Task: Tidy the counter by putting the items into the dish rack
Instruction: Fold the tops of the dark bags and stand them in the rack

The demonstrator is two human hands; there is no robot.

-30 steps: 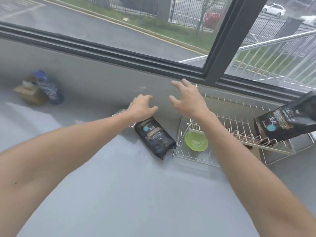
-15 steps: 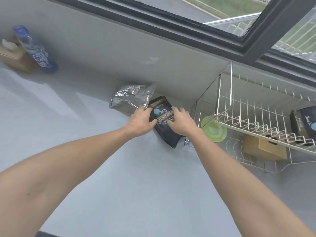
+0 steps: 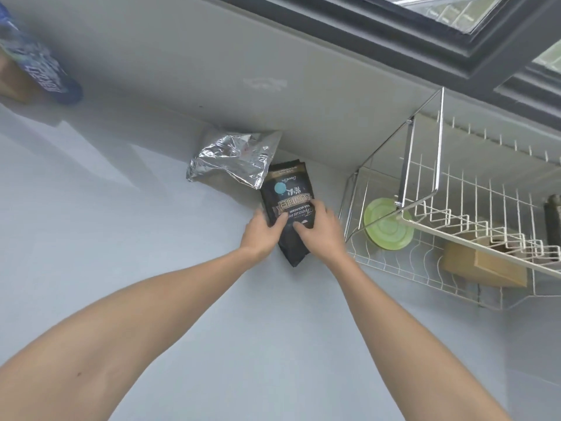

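A black coffee bag (image 3: 287, 189) with gold lettering and a blue dot lies on the grey counter (image 3: 151, 268) near the back wall. My left hand (image 3: 262, 233) grips its left edge and my right hand (image 3: 318, 229) grips its right side, both curled over the lower half. A crumpled silver foil bag (image 3: 232, 156) lies just behind it, its corner overlapping the black bag's top. To the right stands the two-tier white wire dish rack (image 3: 425, 165), holding a green plate (image 3: 387, 227) and a tan box (image 3: 482, 267) on its lower tier.
A blue patterned bottle (image 3: 39, 71) leans at the far left by the wall, with a brown box (image 3: 12, 83) behind it. A dark item (image 3: 552, 220) sits at the rack's right edge. A dark window frame (image 3: 425, 34) runs above the wall.
Both hands came down from mid-air onto the black bag and closed on its sides. My view tilted down and moved nearer to the counter.
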